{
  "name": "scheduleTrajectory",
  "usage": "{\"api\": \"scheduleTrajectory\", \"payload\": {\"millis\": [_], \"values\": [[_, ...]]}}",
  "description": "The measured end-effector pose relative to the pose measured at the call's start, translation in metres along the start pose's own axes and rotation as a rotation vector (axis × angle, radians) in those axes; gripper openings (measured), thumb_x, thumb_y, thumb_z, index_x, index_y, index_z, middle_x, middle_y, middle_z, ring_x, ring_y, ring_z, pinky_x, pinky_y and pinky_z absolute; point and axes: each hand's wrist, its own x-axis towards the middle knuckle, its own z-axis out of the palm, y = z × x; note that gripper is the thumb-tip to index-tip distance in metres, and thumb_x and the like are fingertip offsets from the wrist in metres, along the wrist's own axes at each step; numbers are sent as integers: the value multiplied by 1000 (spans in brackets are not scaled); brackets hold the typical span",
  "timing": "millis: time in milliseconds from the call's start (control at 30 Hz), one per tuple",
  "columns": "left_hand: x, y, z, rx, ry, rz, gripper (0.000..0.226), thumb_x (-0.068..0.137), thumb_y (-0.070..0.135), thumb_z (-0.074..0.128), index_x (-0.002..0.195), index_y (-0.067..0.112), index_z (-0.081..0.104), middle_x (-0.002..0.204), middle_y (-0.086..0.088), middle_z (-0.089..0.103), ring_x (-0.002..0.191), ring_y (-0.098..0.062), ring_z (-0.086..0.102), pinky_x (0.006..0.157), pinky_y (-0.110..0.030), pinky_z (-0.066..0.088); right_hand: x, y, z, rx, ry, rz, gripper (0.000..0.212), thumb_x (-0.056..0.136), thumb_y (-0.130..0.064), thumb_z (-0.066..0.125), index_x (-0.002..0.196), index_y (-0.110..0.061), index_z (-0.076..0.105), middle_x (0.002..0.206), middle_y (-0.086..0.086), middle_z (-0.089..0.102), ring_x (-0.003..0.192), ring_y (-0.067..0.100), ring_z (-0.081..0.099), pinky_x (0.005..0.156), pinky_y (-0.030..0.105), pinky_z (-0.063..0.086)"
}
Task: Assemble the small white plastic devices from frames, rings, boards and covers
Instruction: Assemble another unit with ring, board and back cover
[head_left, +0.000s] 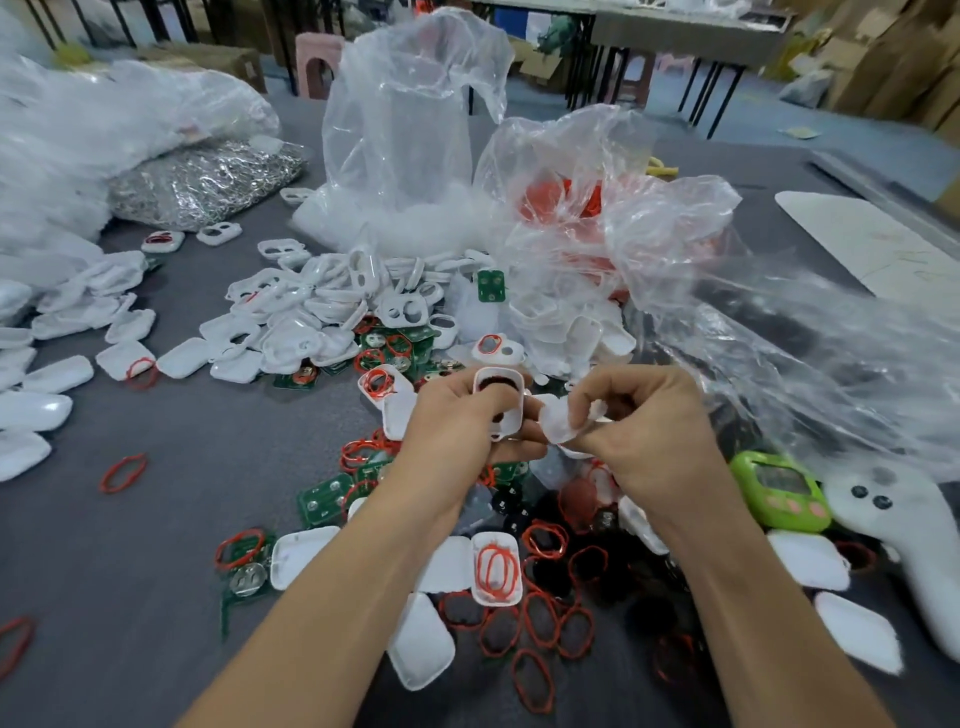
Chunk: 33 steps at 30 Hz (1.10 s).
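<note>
The left hand's (457, 423) fingers curl round a white frame (501, 415), held upright above the table (182, 467). The fingers hide the frame's lower half; a dark opening shows near its top. Just beside it, the right hand (647, 441) pinches a small milky piece (558, 425) between thumb and fingertips. The piece is blurred and half covered, so I cannot tell what part it is, or whether it touches the frame.

Under the wrists lie red rings (540, 618), green boards (324, 501) and white covers (421, 642), many overlapping. One shell (495, 545) between the forearms lies hollow side up with a few red rings in it. Dark things near the right wrist are too blurred to name.

Beyond the hands, a heap of white frames and covers spreads from the foot of a tall clear bag (410, 130), which has white parts in its bottom. A crumpled bag (597, 208) to its right holds red things, unclear through the film; its loose plastic covers the table on the right. Far left, a flat bag (208, 179) holds shiny metal bits, part-buried under big white bags (78, 130) that the frame edge cuts off.

A green timer (779, 491) sits right of the right hand, touching a white object (893, 519) with two dark dots.
</note>
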Motion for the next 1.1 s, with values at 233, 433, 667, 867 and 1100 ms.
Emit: {"api": "scheduleTrajectory", "payload": {"millis": [233, 433, 667, 867, 1100], "values": [[-1, -1, 3, 47, 7, 44, 13, 94, 1, 64, 92, 7, 76, 82, -12, 76, 75, -22, 75, 62, -29, 61, -4, 0, -4, 7, -88, 90, 24, 76, -5, 65, 79, -24, 79, 82, 24, 71, 56, 27, 47, 52, 39, 41], [-4, 1, 4, 91, 62, 143, 16, 88, -7, 70, 100, 2, 76, 82, -11, 77, 67, -18, 73, 58, -22, 57, -2, -2, -11, 331, -149, 190, 36, 73, -3, 78, 105, -19, 79, 98, 4, 78, 77, 18, 70, 61, 26, 57], [-3, 0, 3, 69, 49, 152, 18, 89, -6, 69, 106, -2, 74, 94, -17, 77, 71, -19, 73, 63, -24, 59, 0, -4, -5, 241, 51, 246, 20, 82, 6, 78, 79, -13, 79, 67, 11, 71, 52, 16, 60, 53, 25, 53], [0, -1, -1, 31, 39, 62, 19, 101, 15, 60, 106, 3, 74, 81, -10, 75, 64, -18, 71, 55, -23, 56, 3, -6, -8, 339, 132, 236, 19, 84, 6, 75, 77, -12, 78, 65, 6, 70, 51, 13, 56, 54, 24, 52], [0, -3, 4, -34, -25, -42, 49, 108, 45, 38, 104, 13, 73, 100, -12, 79, 88, -24, 77, 61, -32, 60, -2, -10, -3, 322, 106, 186, 24, 90, 1, 70, 83, -18, 82, 65, 8, 58, 54, 14, 46, 49, 25, 44]]}}
